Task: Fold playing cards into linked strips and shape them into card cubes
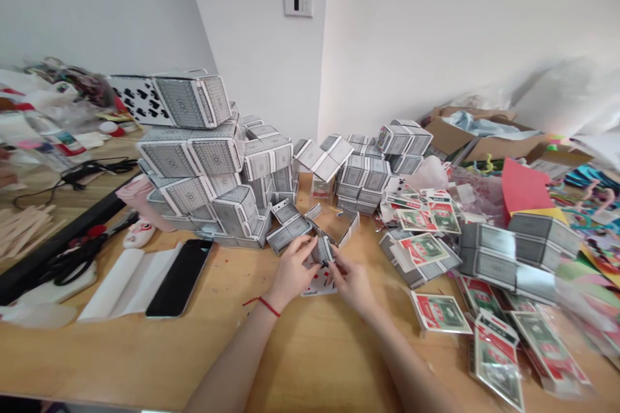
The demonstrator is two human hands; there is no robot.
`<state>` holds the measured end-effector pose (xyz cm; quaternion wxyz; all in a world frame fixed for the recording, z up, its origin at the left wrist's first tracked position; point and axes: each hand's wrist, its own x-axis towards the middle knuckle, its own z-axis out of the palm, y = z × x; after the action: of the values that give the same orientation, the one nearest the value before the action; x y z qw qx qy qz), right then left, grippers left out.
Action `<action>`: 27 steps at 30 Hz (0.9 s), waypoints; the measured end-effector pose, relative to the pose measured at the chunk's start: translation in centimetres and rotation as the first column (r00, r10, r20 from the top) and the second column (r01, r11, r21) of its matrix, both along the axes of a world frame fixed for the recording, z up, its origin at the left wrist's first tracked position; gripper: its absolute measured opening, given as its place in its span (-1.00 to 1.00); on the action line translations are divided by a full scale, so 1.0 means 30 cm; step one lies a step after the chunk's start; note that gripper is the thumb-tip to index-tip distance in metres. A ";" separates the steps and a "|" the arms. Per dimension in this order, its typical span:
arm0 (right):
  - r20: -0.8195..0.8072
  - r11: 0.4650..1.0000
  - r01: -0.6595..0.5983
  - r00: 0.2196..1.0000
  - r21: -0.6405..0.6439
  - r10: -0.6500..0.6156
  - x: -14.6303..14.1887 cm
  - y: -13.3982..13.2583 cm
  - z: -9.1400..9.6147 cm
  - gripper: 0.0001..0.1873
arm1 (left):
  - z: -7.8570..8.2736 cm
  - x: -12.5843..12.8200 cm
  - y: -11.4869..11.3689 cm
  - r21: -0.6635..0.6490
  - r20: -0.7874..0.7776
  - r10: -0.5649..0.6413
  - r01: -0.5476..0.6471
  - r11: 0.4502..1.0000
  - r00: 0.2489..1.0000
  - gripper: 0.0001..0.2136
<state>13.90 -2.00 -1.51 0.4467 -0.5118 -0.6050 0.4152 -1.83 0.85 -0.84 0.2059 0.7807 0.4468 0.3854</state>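
Note:
My left hand (292,270) and my right hand (349,279) meet at the middle of a wooden table (310,348). Both pinch a small folded playing-card piece (321,250) with a grey patterned back. A face-up card (320,282) lies flat under my hands. A red string circles my left wrist. Just beyond my fingers sit half-built card boxes (295,224). A tall stack of finished grey card cubes (203,155) rises at the left, and a lower stack (363,171) stands at the back centre.
A black phone (180,276) and white folded paper (126,281) lie at the left, with scissors (80,251) beyond. Red-and-green card packs (438,313) and loose cards cover the right side. A cardboard box (477,135) and coloured craft paper (523,186) stand at the back right.

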 end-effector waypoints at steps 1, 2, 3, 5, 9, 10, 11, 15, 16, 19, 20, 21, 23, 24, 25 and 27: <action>0.015 1.000 0.002 1.000 0.010 -0.002 0.000 -0.001 -0.002 -0.54 | -0.001 -0.001 0.000 0.003 -0.001 -0.010 0.010 1.000 1.000 -0.48; 0.023 1.000 0.001 1.000 0.014 -0.001 0.000 -0.002 -0.004 -0.55 | -0.003 -0.002 0.000 0.007 0.000 -0.018 0.018 1.000 1.000 -0.48; 0.027 1.000 0.000 1.000 0.015 0.000 0.000 -0.003 -0.006 -0.56 | -0.005 -0.001 0.000 0.010 0.003 -0.026 0.026 1.000 1.000 -0.48; 0.031 1.000 -0.002 1.000 0.016 0.001 0.000 -0.005 -0.007 -0.59 | -0.007 0.000 0.000 0.007 0.013 -0.042 0.042 0.999 0.999 -0.49; -0.087 0.999 -0.036 0.996 -0.039 0.032 -0.003 -0.006 -0.001 -0.71 | 0.001 0.002 0.001 -0.040 0.054 -0.086 0.088 0.995 0.995 -0.49; -0.150 0.996 -0.052 0.988 -0.070 0.041 -0.003 -0.003 0.002 -0.75 | 0.006 0.001 0.002 -0.062 0.073 -0.095 0.099 0.993 0.993 -0.49; -0.213 0.992 -0.069 0.976 -0.101 0.046 -0.002 0.000 0.004 -0.78 | 0.010 0.000 0.004 -0.089 0.098 -0.098 0.107 0.990 0.990 -0.49; -0.364 0.977 -0.129 0.929 -0.168 0.060 0.003 0.014 0.010 -0.74 | 0.019 -0.001 0.010 -0.263 0.271 -0.056 0.129 0.956 0.961 -0.50; -0.376 0.973 -0.147 0.924 -0.176 0.071 0.003 0.016 0.010 -0.73 | 0.019 0.001 0.011 -0.309 0.303 -0.040 0.138 0.941 0.952 -0.56; -0.389 0.950 -0.231 0.911 -0.208 0.136 -0.004 0.014 0.010 -0.71 | 0.018 0.013 0.005 -0.372 0.272 0.021 0.086 0.924 0.962 -0.83; -0.394 0.941 -0.261 0.905 -0.216 0.161 -0.009 0.012 0.010 -0.70 | 0.018 0.019 0.000 -0.363 0.234 0.057 0.032 0.931 0.971 -0.85; -0.400 0.932 -0.287 0.898 -0.219 0.183 -0.014 0.009 0.010 -0.69 | 0.019 0.025 -0.005 -0.342 0.200 0.101 -0.027 0.939 0.975 -0.83; -0.416 0.920 -0.326 0.883 -0.215 0.216 -0.024 0.003 0.013 -0.68 | 0.021 0.036 -0.016 -0.305 0.173 0.176 -0.117 0.945 0.969 -0.81; -0.425 0.918 -0.336 0.877 -0.211 0.223 -0.029 0.000 0.016 -0.68 | 0.023 0.040 -0.021 -0.299 0.177 0.196 -0.137 0.944 0.964 -0.80; -0.434 0.918 -0.338 0.873 -0.207 0.223 -0.032 -0.002 0.019 -0.68 | 0.024 0.042 -0.023 -0.307 0.189 0.206 -0.141 0.941 0.960 -0.78; -0.442 0.930 -0.309 0.875 -0.199 0.196 -0.034 -0.005 0.026 -0.69 | 0.026 0.039 -0.023 -0.366 0.228 0.211 -0.117 0.923 0.951 -0.71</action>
<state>12.89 -2.14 -0.75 0.4343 -0.3826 -0.4979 0.6458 -0.65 0.16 -0.07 0.3651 0.6332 0.5406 0.4165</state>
